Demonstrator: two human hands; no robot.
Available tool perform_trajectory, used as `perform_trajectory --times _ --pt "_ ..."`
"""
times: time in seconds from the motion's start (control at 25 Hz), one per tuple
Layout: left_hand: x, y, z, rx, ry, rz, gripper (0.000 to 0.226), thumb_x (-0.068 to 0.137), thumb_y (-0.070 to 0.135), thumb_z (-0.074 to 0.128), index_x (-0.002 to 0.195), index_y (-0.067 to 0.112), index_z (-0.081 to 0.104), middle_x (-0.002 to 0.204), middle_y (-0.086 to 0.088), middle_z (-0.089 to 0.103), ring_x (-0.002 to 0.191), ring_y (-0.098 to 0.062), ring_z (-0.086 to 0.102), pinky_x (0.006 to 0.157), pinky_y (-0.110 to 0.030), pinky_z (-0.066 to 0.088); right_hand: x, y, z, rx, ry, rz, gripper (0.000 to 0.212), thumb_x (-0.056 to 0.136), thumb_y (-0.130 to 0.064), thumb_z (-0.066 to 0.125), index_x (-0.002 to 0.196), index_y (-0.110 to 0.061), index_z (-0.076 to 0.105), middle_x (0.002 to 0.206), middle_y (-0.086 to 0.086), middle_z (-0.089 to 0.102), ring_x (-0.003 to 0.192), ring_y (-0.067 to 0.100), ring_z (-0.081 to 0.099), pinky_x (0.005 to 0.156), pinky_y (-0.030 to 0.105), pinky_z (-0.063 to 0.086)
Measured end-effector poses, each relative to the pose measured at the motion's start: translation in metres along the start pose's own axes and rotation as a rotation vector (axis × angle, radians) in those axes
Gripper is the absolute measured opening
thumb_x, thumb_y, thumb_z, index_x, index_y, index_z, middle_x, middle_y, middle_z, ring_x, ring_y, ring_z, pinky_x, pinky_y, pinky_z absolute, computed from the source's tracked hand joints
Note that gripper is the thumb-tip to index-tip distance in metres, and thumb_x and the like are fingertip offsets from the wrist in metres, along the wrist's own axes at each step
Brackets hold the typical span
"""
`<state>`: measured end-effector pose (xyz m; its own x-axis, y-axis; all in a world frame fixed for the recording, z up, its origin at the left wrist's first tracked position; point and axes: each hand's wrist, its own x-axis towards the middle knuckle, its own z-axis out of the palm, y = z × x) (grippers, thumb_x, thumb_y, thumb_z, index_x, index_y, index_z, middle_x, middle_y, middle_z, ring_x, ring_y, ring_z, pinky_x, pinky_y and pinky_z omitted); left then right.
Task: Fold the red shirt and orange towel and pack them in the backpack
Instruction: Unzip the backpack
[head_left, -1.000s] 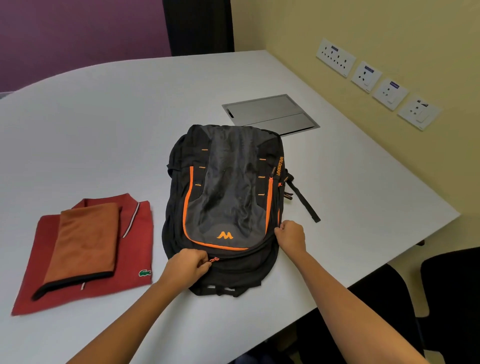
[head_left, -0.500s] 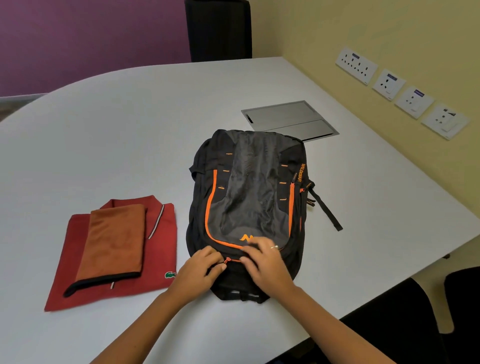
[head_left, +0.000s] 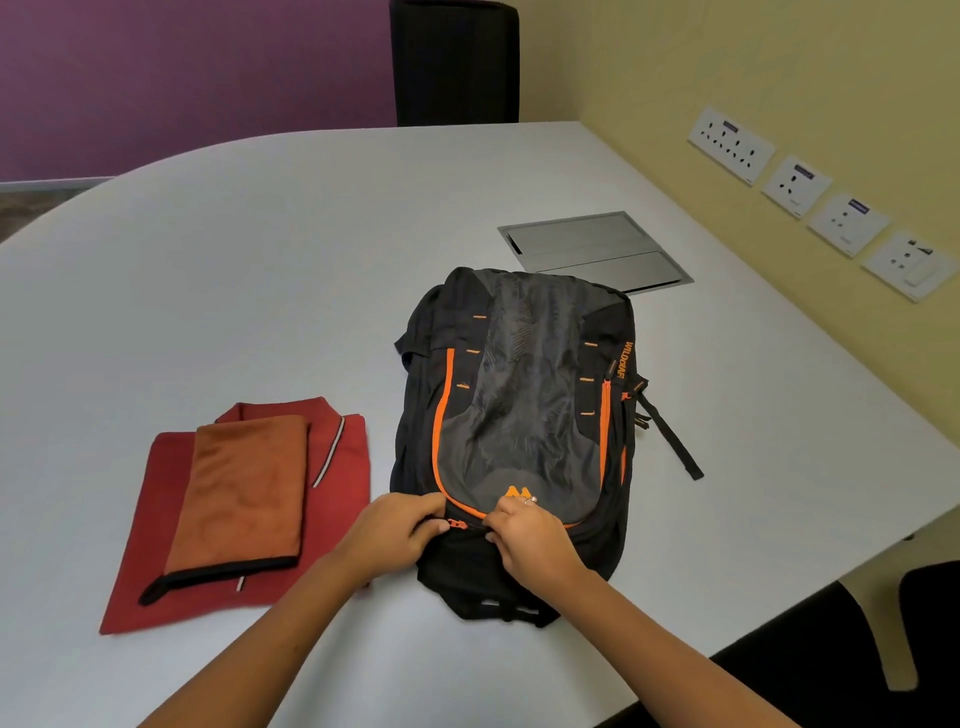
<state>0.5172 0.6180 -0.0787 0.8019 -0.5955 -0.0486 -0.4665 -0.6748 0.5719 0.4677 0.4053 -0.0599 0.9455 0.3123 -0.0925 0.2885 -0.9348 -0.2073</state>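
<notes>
The black and grey cloth backpack with orange trim (head_left: 519, 415) lies flat on the big white table (head_left: 234, 291), front side up. Its top end points to 6 o'clock, toward the person, and it looks zipped up.

Both hands are on that near end. The left hand (head_left: 395, 530) has its fingers curled and grips the black cloth just left of a little orange zip tab (head_left: 457, 525). The right hand (head_left: 524, 535) sits just right of the tab, fingers curled tight, and pinches the cloth at the zip line. It wears a ring. The two hands are very close, and the tab shows between them.

At 9 o'clock from the backpack, close beside it, lies the folded red cloth shirt with a small collar (head_left: 343, 467). The folded orange towel with a black edge (head_left: 244, 488) lies on top of the shirt. Both are flat on the table, outside the bag.

At 12 o'clock from the backpack a flat grey metal plate (head_left: 587, 244) is set into the table. A black strap (head_left: 670, 441) trails out at 3 o'clock. White wall sockets (head_left: 795, 184) line the yellow wall at 2 o'clock. A black chair back (head_left: 457, 62) stands at the far edge of the table.
</notes>
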Motion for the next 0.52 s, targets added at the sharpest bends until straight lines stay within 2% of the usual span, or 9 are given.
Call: perform_trajectory --times 0.08,0.32,0.4,0.52 --pt "0.005 -0.013 -0.010 0.069 -0.031 -0.031 0.020 0.091 0.036 0.052 0.076 0.027 0.042 0.057 0.013 0.044 0.059 -0.008 0.045 0.056 -0.030 0.036 -0.006 0.001 -0.001 0.011 -0.055 0.042 0.027 0.098 -0.020 0.044 0.116 -0.013 0.062 0.115 0.004 0.055 0.104 0.023 0.055 0.081 0.032 0.048" --pt "0.046 -0.039 -0.052 0.367 -0.093 -0.052 0.016 0.095 0.031 0.047 0.087 0.019 0.053 0.064 0.009 0.050 0.069 -0.019 0.057 0.055 -0.027 0.026 -0.017 0.004 0.008 0.068 -0.099 0.100 0.029 0.099 -0.020 0.043 0.122 -0.015 0.060 0.122 0.002 0.053 0.109 0.021 0.053 0.086 0.030 0.044" --pt "0.071 -0.043 -0.065 0.433 -0.073 -0.071 0.015 0.096 0.029 0.044 0.093 0.019 0.054 0.073 0.005 0.060 0.068 -0.021 0.055 0.061 -0.030 0.027 -0.014 0.006 0.010 0.078 -0.104 0.108 0.030 0.099 -0.021 0.042 0.123 -0.016 0.059 0.122 0.002 0.053 0.109 0.021 0.053 0.086 0.029 0.043" --pt "0.105 -0.048 -0.076 0.521 -0.077 -0.092 0.014 0.097 0.026 0.040 0.097 0.020 0.053 0.082 0.000 0.065 0.070 -0.022 0.053 0.068 -0.031 0.028 -0.012 0.009 0.014 0.102 -0.113 0.110 0.030 0.098 -0.021 0.043 0.123 -0.015 0.060 0.121 0.002 0.054 0.109 0.021 0.053 0.082 0.027 0.042"
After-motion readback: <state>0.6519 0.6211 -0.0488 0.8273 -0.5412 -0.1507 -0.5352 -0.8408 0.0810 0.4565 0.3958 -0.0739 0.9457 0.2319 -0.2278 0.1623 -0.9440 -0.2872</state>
